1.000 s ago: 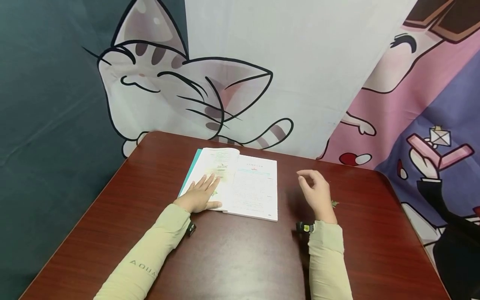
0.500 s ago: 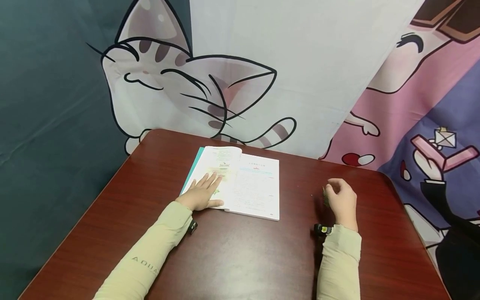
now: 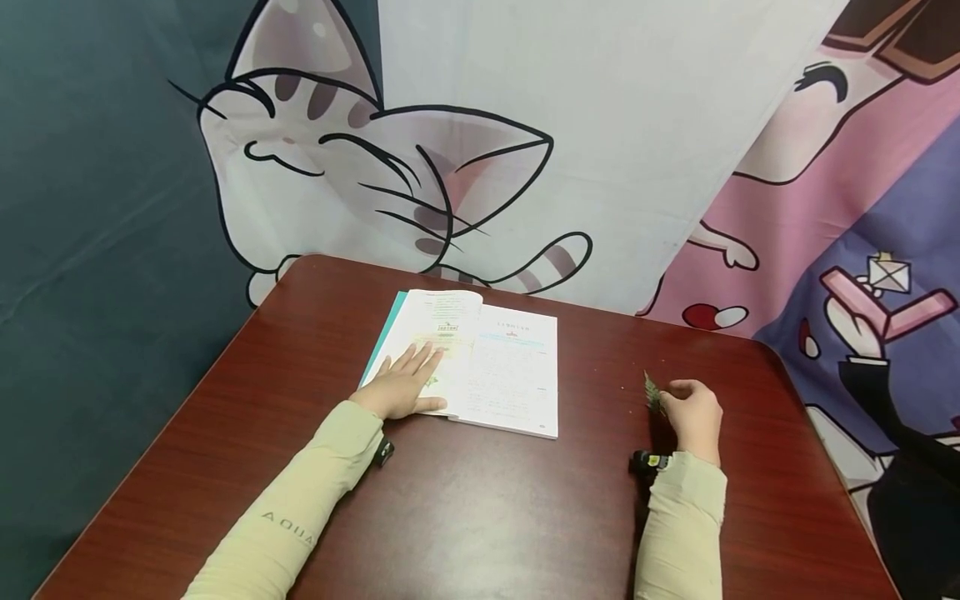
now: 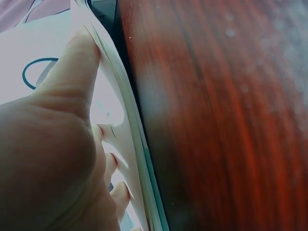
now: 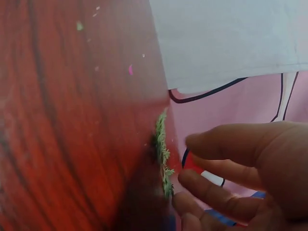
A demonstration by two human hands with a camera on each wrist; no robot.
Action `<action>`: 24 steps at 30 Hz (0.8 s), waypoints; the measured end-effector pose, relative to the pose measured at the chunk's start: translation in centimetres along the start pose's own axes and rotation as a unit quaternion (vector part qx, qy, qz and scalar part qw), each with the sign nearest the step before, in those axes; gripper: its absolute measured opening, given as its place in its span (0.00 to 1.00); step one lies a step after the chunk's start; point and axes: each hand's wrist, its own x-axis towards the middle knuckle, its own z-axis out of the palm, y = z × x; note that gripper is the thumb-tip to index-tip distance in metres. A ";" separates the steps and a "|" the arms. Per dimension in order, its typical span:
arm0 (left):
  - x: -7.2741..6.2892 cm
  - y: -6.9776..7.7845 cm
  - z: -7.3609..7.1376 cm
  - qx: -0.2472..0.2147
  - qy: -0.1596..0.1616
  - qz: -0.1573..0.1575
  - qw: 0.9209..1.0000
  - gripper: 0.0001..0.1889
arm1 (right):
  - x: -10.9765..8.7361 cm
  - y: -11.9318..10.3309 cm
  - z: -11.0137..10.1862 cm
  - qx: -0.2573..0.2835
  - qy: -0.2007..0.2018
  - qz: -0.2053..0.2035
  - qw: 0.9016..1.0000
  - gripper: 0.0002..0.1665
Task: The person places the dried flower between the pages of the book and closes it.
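Observation:
An open book (image 3: 506, 375) with a teal cover lies on the brown table. My left hand (image 3: 401, 387) rests on its left page, fingers straight and spread. In the left wrist view, the thumb (image 4: 72, 72) lies near the book's lower edge. Farther right lies a small green fern-like sprig (image 3: 652, 393). Close beside it is my right hand (image 3: 693, 412), with fingers bent and the thumb toward the sprig. The right wrist view shows the sprig (image 5: 163, 149) just left of the fingertips (image 5: 185, 178), with a gap between thumb and fingers. Contact is hard to tell.
The brown table (image 3: 517, 517) has rounded far corners. Tiny light and pink specks (image 5: 130, 70) lie near the sprig. Behind the table hangs a cloth backdrop (image 3: 622, 108) with a cartoon cat. A black shape (image 3: 911, 517) stands beyond the right edge.
My right hand has moved right, then slightly back and down beside the sprig, whose leafy tip now shows more to the left of the fingers. The left hand stays on the page.

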 end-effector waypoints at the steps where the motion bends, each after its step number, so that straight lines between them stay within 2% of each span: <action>1: 0.0 0.0 0.0 0.001 0.001 0.000 1.000 0.47 | 0.0 0.1 0.0 -0.006 -0.008 0.001 1.000 0.21; 10: 0.0 0.1 -0.3 0.002 -0.001 -0.003 1.000 0.47 | 0.1 0.3 0.1 -0.041 -0.044 -0.007 0.998 0.22; 18: 0.0 0.2 -0.3 -0.002 0.002 0.000 1.000 0.47 | 0.3 0.3 0.1 -0.036 -0.053 0.025 0.998 0.22; 24: 0.0 0.1 -0.1 -0.006 -0.002 -0.005 1.000 0.47 | 0.1 0.1 0.1 -0.030 -0.046 0.035 0.998 0.18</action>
